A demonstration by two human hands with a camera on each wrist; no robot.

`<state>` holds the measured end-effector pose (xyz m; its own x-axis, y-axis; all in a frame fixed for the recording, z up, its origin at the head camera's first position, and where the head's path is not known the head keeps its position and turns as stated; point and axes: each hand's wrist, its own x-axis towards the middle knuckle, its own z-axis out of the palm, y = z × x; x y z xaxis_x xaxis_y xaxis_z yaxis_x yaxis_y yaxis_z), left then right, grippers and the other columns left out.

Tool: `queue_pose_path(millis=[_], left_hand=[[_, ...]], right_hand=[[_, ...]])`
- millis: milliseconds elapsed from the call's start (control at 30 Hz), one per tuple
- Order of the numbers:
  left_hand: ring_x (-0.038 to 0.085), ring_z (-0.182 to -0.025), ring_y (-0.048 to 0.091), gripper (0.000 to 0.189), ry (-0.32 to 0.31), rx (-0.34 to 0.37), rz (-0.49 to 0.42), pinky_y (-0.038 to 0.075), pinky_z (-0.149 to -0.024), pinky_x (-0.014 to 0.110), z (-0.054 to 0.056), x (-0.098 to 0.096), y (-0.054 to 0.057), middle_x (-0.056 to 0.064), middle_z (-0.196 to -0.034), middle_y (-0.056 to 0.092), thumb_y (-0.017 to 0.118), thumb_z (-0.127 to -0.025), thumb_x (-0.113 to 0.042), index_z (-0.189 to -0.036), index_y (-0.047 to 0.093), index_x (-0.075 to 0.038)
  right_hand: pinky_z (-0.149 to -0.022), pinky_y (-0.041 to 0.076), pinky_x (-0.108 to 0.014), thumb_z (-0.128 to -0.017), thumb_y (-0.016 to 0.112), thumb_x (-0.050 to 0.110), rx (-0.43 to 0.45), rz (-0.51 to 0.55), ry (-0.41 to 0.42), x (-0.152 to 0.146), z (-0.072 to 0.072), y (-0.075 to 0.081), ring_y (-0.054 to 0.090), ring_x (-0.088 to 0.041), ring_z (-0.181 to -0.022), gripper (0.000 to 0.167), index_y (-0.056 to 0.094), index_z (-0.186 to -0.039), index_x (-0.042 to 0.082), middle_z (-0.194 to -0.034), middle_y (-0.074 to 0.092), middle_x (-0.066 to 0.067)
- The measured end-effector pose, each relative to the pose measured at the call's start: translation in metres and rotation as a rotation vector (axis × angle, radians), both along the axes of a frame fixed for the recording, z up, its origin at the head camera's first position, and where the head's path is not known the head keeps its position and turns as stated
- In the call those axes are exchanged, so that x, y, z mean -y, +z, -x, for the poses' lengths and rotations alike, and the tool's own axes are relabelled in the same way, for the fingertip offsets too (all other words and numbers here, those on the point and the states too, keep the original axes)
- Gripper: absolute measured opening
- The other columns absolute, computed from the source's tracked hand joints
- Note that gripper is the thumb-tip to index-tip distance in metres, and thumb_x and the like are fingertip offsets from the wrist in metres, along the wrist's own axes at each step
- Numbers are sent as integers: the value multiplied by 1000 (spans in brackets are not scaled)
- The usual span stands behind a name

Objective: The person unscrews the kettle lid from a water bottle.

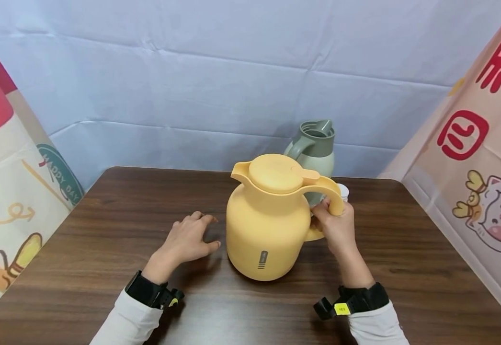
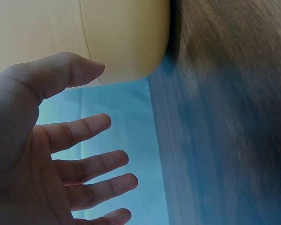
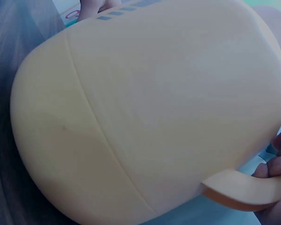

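A yellow insulated jug (image 1: 267,225) with a round lid is upright over the middle of the table, its spout to the left. Whether its base touches the wood I cannot tell. My right hand (image 1: 338,225) grips the jug's handle (image 1: 333,189) on the right side; the curled fingers (image 3: 277,166) show at the edge of the right wrist view. On the other side, my left hand (image 1: 190,239) is empty, with fingers spread just left of the jug. In the left wrist view the thumb (image 2: 75,72) overlaps the jug's side; contact is unclear.
Behind the yellow jug stands a green jug (image 1: 324,165) with an uncovered mouth, partly hidden. A small white-topped object (image 1: 343,190) shows behind my right hand. The brown wooden table (image 1: 104,268) ends at a pale blue cloth (image 1: 181,86), with printed cloths on both sides.
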<state>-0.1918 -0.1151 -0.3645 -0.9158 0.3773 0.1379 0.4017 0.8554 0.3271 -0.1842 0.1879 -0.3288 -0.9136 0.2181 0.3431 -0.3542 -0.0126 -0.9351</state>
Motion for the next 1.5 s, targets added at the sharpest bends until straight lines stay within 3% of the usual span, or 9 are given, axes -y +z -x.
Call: queue_pose_path(millis=[267,700,1000,1267,1500], left_hand=[[29,-96,54,49,4,-14,5,42,-71,47,0,-1,3,8,-108,55,71,-78,-36,-119,60,-12],[30,-98,54,49,-10,-4,-13,42,-71,48,3,2,5,9,-111,55,71,-79,-35,-121,60,-11],[30,-100,55,48,-23,-98,-42,43,-72,50,7,13,25,10,-112,57,70,-79,-34,-119,60,-10],[28,-100,55,46,-38,-203,-75,41,-71,49,8,10,49,9,-111,57,69,-78,-34,-117,61,-11],[24,-101,54,43,-84,-184,-199,41,-76,50,5,2,69,6,-111,58,71,-78,-32,-115,61,-11]], right_hand=[[-44,44,-27,-81,57,-9,-27,16,-45,2,1,-6,45,-18,-40,30,44,-55,-1,-42,39,-10],[-44,42,-27,-83,55,-9,-61,50,-11,0,1,-9,42,-18,-38,33,42,-54,0,-41,37,-10],[-42,40,-26,-83,52,-12,-83,81,14,2,1,-8,40,-17,-38,34,41,-53,0,-43,37,-10],[-41,39,-26,-82,49,-14,-132,77,35,3,3,-11,39,-16,-36,31,42,-54,-1,-42,38,-8],[-40,39,-25,-81,49,-15,-129,79,20,1,3,-12,38,-15,-36,30,41,-54,-2,-42,38,-7]])
